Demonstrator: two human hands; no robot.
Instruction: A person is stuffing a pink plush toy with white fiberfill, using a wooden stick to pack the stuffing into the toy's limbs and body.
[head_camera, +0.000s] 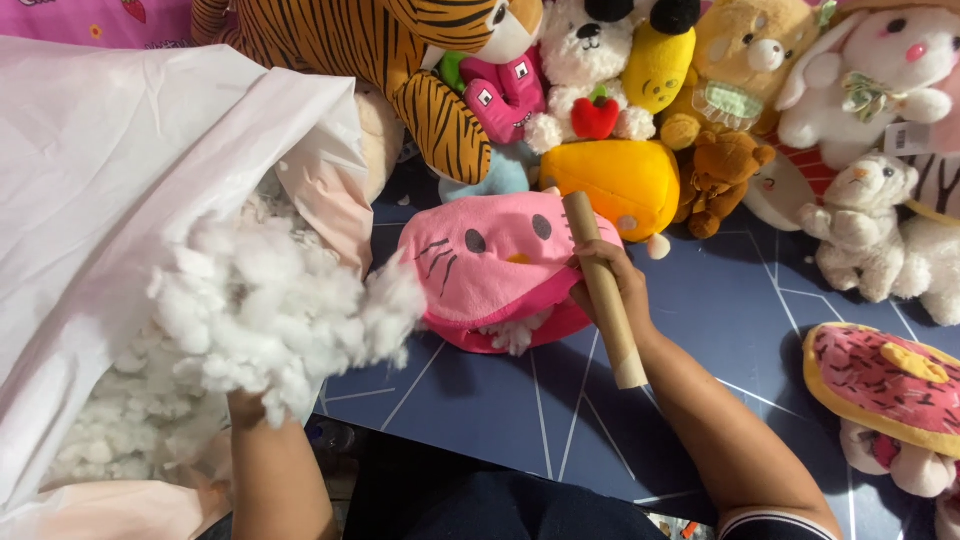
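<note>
My left hand (250, 405) is buried in a big clump of white stuffing (270, 310), lifted at the mouth of a large pale pink plastic bag (110, 160) full of more stuffing. My right hand (615, 290) grips a cardboard tube (603, 290) and also holds the edge of a pink cat-face plush shell (490, 260). The shell lies on the dark blue mat (700, 330), and white stuffing shows at its lower opening. The clump nearly touches the shell's left side.
Several plush toys line the back: a tiger (400, 60), a yellow cushion toy (615, 180), a brown bear (720, 175), white bunnies (880, 80). A donut plush (885, 385) lies at the right. My dark-clothed legs (480, 505) are at the bottom.
</note>
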